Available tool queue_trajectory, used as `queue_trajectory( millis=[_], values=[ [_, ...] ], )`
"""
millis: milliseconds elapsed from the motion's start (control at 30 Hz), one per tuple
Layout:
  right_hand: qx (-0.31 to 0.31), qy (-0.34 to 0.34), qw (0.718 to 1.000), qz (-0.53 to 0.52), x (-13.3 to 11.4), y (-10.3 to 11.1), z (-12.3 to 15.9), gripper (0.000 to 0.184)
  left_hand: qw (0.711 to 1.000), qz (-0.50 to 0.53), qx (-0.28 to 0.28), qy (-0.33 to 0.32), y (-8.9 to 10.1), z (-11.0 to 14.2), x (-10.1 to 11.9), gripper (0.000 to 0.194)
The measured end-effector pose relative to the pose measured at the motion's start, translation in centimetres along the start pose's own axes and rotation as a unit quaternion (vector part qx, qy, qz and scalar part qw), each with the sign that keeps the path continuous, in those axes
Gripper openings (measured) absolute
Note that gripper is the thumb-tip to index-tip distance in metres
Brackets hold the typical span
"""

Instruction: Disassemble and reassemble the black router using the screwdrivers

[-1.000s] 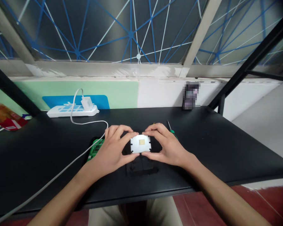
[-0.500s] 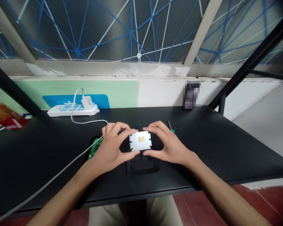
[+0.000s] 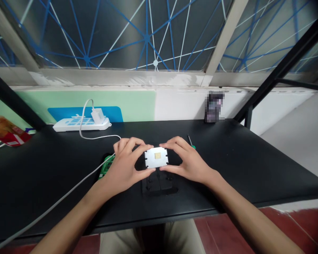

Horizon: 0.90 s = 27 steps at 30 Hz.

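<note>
Between my two hands is a small silvery-white metal plate (image 3: 152,161) with dark notches along its short sides and a yellowish square at its middle. My left hand (image 3: 125,162) pinches its left part, fingertips on the top edge and thumb on the bottom edge. In the same way my right hand (image 3: 185,158) grips the right part at top and bottom. Below the plate, a black plastic piece (image 3: 159,185) with moulded shapes lies on the black table. A green circuit board (image 3: 106,167) sits partly hidden behind my left hand and forearm.
A screwdriver with a green handle (image 3: 191,141) lies beyond my right hand. A white power strip (image 3: 69,124) with a plugged-in charger (image 3: 98,115) stands at the back left; its white cable (image 3: 69,198) crosses the table under my left arm. A red-orange packet (image 3: 9,131) is far left.
The metal plate and both hands have shifted very slightly left, and the plate's tilt differs a little. Both hands keep their grip on it.
</note>
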State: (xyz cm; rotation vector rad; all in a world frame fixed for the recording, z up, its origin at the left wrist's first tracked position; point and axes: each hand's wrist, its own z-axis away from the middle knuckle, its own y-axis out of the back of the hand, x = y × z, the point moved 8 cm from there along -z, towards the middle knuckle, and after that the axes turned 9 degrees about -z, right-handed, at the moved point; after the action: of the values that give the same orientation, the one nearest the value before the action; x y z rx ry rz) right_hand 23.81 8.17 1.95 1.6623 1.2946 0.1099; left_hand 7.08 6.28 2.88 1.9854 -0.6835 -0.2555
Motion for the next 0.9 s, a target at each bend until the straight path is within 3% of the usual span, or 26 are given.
queue_trajectory(
  millis=[600,900],
  values=[
    [0.028,0.028,0.999,-0.009,-0.5,0.0,0.2,0.061,0.999,-0.028,-0.029,0.012,-0.9,0.0,-0.5,0.051],
    [0.017,0.035,0.999,-0.01,-1.3,-1.1,0.1,0.06,0.996,-0.089,-0.007,-0.021,-1.2,0.2,0.3,0.052]
  ],
)
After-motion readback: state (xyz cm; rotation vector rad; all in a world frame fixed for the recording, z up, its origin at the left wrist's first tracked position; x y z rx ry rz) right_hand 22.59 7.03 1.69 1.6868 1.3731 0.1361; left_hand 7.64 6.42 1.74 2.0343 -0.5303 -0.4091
